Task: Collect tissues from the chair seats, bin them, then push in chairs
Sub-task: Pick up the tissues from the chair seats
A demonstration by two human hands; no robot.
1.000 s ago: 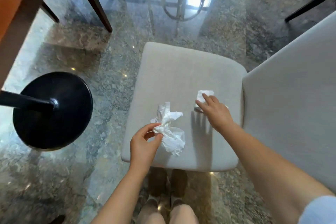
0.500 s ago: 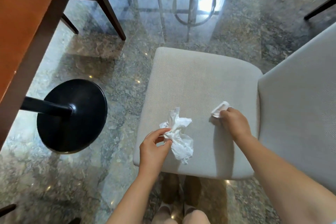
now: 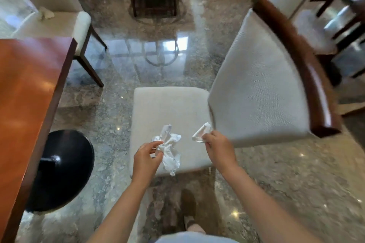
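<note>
Our left hand pinching a crumpled white tissue that dangles over the chair seat, our right hand clamped on a small folded tissue, both lifted clear.

Bare forearms, no sleeves to wrist; pale blue garment at bottom edge (shirt or shorts unclear).

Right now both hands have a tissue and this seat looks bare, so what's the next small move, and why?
Probably carry both tissues away to look for a bin; none shows in this view. The left hand holds the crumpled tissue, the right hand the small folded one, both lifted off the seat. The far chair has something crumpled on it, likely the next pickup.
</note>
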